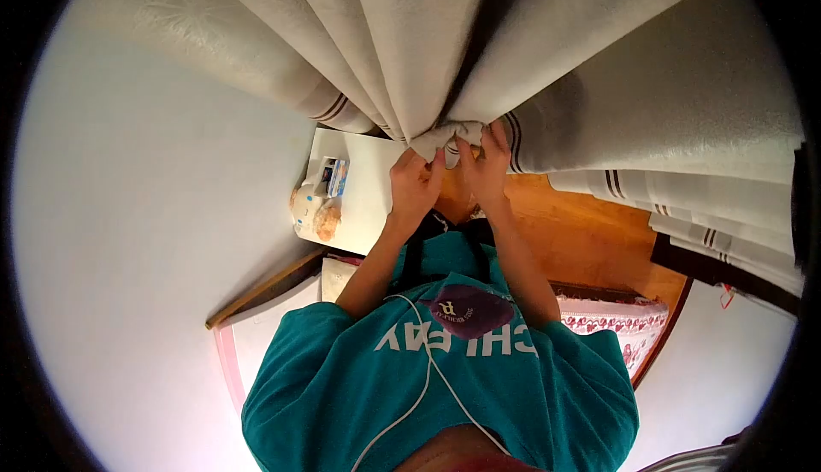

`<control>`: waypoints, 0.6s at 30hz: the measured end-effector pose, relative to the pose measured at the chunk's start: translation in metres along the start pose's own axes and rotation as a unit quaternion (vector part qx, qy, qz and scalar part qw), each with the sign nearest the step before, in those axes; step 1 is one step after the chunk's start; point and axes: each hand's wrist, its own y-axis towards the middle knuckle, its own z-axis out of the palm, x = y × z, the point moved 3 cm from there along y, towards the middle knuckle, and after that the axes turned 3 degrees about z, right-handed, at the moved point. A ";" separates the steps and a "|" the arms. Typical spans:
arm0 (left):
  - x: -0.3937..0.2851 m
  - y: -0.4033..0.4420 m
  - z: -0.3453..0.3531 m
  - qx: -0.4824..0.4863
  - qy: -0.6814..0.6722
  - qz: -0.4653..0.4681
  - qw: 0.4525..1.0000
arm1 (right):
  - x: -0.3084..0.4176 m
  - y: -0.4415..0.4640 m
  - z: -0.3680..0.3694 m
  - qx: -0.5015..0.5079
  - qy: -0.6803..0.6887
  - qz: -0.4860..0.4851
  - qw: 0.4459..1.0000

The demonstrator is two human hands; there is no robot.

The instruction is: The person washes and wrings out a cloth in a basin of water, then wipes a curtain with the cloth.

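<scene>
Long pale curtains (410, 36) with dark stripes near the hem hang in front of me. Both hands are at a bunched, light-coloured piece of cloth (446, 135) where the folds come together. My left hand (416, 183) has its fingers closed on the left end of this cloth, thumb upward. My right hand (487, 167) pinches the right end, beside the striped hem. The two hands are close together but apart. Whether the bunched cloth is part of the curtain or a separate band, I cannot tell.
To the left is a white tabletop (363, 168) with a plush toy (305, 207) and small boxes (338, 178). Below lies an orange wooden floor (569, 233). A bed with pink-and-white bedding (611, 318) is at the lower right, and a wooden edge (265, 288) at the left.
</scene>
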 end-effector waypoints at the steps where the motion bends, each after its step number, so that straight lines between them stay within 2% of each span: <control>1: 0.004 0.000 0.004 0.001 -0.008 0.020 1.000 | 0.000 -0.003 0.000 -0.006 -0.005 0.002 1.000; 6: -0.002 0.014 0.030 0.025 -0.046 0.044 0.998 | -0.007 -0.015 -0.026 -0.097 -0.066 0.025 0.993; 8: -0.011 0.020 0.044 0.053 0.006 0.107 0.993 | -0.013 -0.020 -0.043 -0.111 -0.091 0.020 0.989; 10: -0.037 0.036 0.060 0.041 -0.028 0.130 0.990 | -0.017 -0.020 -0.059 -0.121 -0.114 0.016 0.986; 12: -0.052 0.045 0.085 0.027 -0.061 0.152 0.986 | -0.023 -0.018 -0.077 -0.156 -0.127 0.055 0.978; 16: -0.062 0.060 0.145 0.075 -0.090 0.148 0.982 | -0.037 -0.013 -0.115 -0.193 -0.127 0.068 0.971; 18: -0.066 0.064 0.170 0.097 -0.085 0.148 0.981 | -0.043 -0.006 -0.134 -0.188 -0.099 0.148 0.966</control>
